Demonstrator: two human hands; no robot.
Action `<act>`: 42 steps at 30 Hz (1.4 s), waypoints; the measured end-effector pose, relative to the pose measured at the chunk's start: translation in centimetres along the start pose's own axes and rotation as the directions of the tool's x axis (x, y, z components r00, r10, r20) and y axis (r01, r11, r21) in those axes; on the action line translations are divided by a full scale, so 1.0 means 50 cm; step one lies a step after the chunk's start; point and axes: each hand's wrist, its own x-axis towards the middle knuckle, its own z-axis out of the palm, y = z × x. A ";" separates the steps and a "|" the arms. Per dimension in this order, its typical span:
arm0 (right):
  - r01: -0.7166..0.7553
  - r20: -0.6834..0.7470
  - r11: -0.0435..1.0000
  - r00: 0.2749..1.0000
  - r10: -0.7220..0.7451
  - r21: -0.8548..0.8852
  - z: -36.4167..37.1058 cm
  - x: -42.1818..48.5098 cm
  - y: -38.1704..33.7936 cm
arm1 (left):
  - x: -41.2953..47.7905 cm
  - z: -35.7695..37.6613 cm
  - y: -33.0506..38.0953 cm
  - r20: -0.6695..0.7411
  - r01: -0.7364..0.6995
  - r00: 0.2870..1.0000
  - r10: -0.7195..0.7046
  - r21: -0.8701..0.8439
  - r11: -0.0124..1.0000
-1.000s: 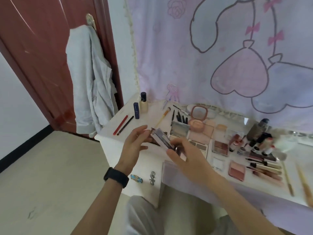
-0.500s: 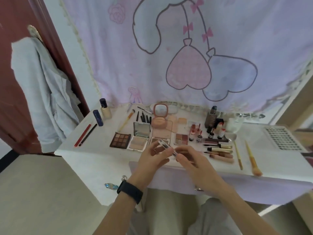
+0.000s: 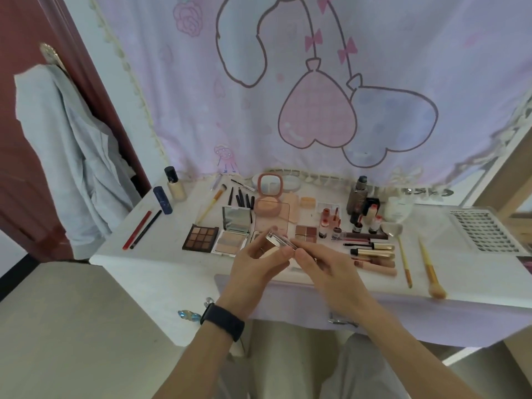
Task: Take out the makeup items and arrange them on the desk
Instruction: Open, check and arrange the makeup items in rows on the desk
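Both hands meet over the front middle of the white desk [image 3: 161,263]. My left hand [image 3: 256,266] and my right hand [image 3: 322,266] pinch a small clear-edged compact case [image 3: 280,241] between their fingertips, tilted above the desk. Laid out behind it are a brown eyeshadow palette [image 3: 200,238], an open mirrored powder compact [image 3: 233,233], a round pink cushion compact [image 3: 269,197] with its lid up, a small brown quad palette [image 3: 305,232], lip tubes [image 3: 372,250] and small bottles [image 3: 357,208].
Two pencils [image 3: 142,229], a blue tube [image 3: 162,199] and a foundation bottle [image 3: 174,184] stand at the desk's left end. Long brushes [image 3: 430,266] and a white perforated board [image 3: 486,230] lie at the right. A grey garment [image 3: 69,156] hangs on the red door at left.
The view has swung right from the desk's left corner to its middle. Both hands kept hold of the small case and turned it flatter between the fingertips.
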 end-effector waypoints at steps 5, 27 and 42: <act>0.002 0.043 1.000 0.999 -0.002 -0.010 0.008 0.007 -0.004 | -0.008 -0.015 0.006 0.026 -0.024 0.999 0.026 -0.060 0.998; 0.081 0.082 0.989 0.994 -0.072 -0.123 0.006 0.019 0.009 | -0.024 -0.095 0.020 0.228 0.051 0.973 -0.021 -0.128 0.991; 0.181 0.127 0.875 0.982 -0.138 -0.449 0.009 0.013 0.004 | -0.044 -0.084 0.020 0.073 -0.074 0.995 0.062 0.181 0.981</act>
